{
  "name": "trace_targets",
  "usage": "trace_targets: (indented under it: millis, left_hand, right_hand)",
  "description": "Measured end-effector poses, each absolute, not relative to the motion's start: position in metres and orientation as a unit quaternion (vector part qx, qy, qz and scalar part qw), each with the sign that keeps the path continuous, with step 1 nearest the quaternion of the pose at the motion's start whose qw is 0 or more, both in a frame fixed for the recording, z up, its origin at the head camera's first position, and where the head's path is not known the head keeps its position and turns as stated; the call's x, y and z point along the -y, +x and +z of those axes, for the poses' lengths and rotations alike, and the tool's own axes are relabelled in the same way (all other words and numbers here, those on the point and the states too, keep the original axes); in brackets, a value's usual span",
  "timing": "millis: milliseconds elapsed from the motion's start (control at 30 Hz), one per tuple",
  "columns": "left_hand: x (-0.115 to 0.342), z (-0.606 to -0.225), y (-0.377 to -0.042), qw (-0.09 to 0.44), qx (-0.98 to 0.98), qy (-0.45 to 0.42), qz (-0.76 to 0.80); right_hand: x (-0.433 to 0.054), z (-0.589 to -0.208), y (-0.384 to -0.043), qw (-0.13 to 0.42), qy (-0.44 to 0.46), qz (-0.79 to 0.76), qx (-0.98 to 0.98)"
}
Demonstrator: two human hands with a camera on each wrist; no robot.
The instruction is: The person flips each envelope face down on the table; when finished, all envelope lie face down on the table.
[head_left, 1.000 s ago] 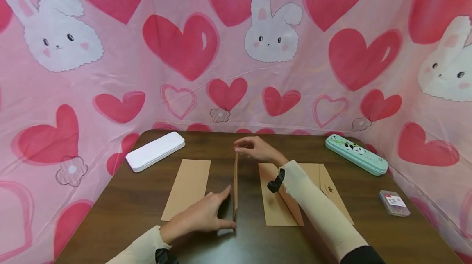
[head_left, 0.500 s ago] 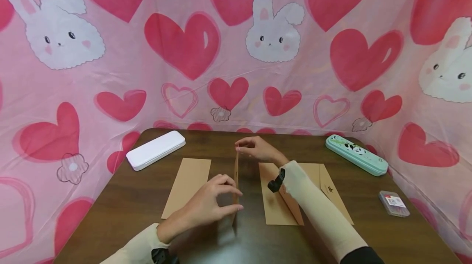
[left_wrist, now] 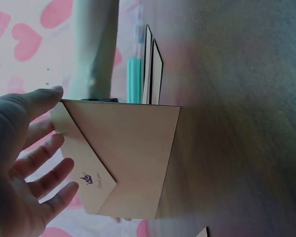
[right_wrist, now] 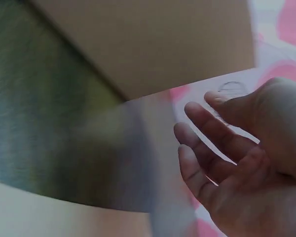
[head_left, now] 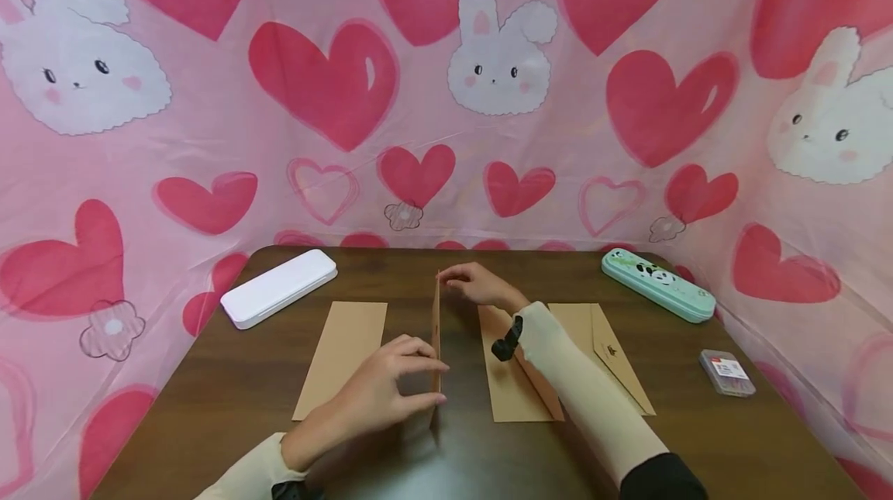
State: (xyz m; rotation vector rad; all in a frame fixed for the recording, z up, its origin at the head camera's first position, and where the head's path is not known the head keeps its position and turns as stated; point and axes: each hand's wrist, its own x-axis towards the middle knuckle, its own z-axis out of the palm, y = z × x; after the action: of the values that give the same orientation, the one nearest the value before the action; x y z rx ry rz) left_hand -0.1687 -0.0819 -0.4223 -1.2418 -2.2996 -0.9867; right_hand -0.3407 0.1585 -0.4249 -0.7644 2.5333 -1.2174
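Observation:
A brown kraft envelope (left_wrist: pixel 123 148) stands on its long edge on the table, edge-on in the head view. In the left wrist view its pointed flap (left_wrist: pixel 89 173) bears a small crown print. My left hand (head_left: pixel 394 380) is at its near end, thumb by the top corner and fingers spread loosely along the upper edge. Beside the far top corner is my right hand (head_left: pixel 477 284); in the right wrist view its bent fingers (right_wrist: pixel 202 133) show nothing between them. One envelope (head_left: pixel 342 356) lies flat at left; more envelopes (head_left: pixel 512 376) lie at right, partly under my right forearm.
A long white case (head_left: pixel 279 288) lies at the back left of the brown table (head_left: pixel 202 407). At the back right is a mint panda pencil case (head_left: pixel 659 285), with a small clear box (head_left: pixel 727 373) nearer. A pink heart-and-rabbit cloth (head_left: pixel 432 120) hangs behind.
My left hand has risen from low beside the standing envelope to its upper near edge. My right hand stays at the far corner. The head view has swung slightly right.

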Motion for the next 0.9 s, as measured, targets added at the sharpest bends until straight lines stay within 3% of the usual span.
trace_targets:
  millis: [367, 633, 900]
  left_hand:
    - [0.088, -0.419, -0.166, 0.167, 0.819, -0.436, -0.332]
    - [0.091, -0.420, -0.167, 0.205, 0.818, -0.440, -0.309]
    - [0.099, -0.414, -0.169, 0.230, 0.814, -0.444, -0.296]
  right_hand:
    - [-0.137, -0.457, -0.345, 0.133, -0.252, -0.359, -0.889]
    - [-0.129, -0.454, -0.343, 0.118, -0.255, -0.329, -0.902]
    - [-0.147, -0.437, -0.343, 0.158, -0.234, -0.392, -0.876]
